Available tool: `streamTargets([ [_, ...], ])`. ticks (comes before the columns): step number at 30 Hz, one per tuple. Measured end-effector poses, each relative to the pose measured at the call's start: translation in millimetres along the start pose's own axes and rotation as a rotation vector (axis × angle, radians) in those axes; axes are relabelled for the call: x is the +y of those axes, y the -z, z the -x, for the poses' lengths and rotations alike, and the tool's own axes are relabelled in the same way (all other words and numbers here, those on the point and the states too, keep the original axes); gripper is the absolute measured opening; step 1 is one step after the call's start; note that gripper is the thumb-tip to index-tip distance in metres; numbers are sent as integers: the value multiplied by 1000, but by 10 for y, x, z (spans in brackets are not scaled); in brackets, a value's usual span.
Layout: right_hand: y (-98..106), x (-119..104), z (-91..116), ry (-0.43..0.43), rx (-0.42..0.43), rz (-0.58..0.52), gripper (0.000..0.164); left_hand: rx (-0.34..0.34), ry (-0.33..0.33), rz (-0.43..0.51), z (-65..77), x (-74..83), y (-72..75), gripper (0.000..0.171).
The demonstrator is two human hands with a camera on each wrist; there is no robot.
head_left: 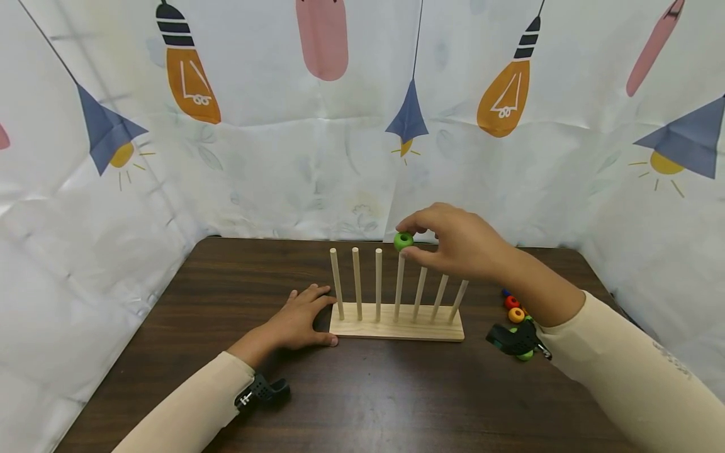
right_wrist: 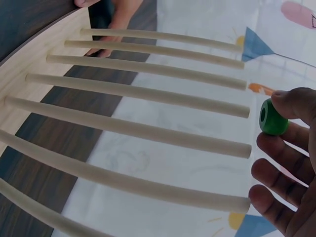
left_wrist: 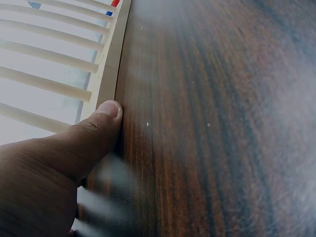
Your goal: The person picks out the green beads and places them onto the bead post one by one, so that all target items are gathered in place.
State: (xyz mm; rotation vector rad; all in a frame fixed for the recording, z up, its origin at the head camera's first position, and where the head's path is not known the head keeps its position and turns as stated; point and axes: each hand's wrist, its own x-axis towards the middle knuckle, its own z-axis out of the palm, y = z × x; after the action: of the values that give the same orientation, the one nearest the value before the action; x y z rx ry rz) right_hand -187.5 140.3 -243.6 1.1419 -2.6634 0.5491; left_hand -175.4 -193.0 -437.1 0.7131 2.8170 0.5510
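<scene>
A wooden peg stand (head_left: 370, 331) with a row of upright pegs stands on the table. My right hand (head_left: 459, 242) pinches a green bead (head_left: 403, 241) between thumb and index finger, at the top of a middle peg (head_left: 399, 286). The right wrist view shows the green bead (right_wrist: 273, 117) with its hole facing the peg tips, while the other fingers curl loosely below. At the stand's left end, my left hand (head_left: 297, 319) holds the base, its thumb (left_wrist: 106, 116) against the front edge and its fingers toward the back. The pegs carry no beads.
Right of the stand, partly hidden under my right forearm, lie several loose beads, including a red one (head_left: 511, 302), an orange one (head_left: 516, 315) and green ones (head_left: 525, 355). The dark wooden table (head_left: 362, 402) ends at a printed white curtain (head_left: 272, 170) behind.
</scene>
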Motion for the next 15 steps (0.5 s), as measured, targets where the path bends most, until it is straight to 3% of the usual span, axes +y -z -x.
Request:
streamTargets([
  [15,-91,-57,-109,12,-19,-12,31,1,1,2,-2,-16,-14,83],
])
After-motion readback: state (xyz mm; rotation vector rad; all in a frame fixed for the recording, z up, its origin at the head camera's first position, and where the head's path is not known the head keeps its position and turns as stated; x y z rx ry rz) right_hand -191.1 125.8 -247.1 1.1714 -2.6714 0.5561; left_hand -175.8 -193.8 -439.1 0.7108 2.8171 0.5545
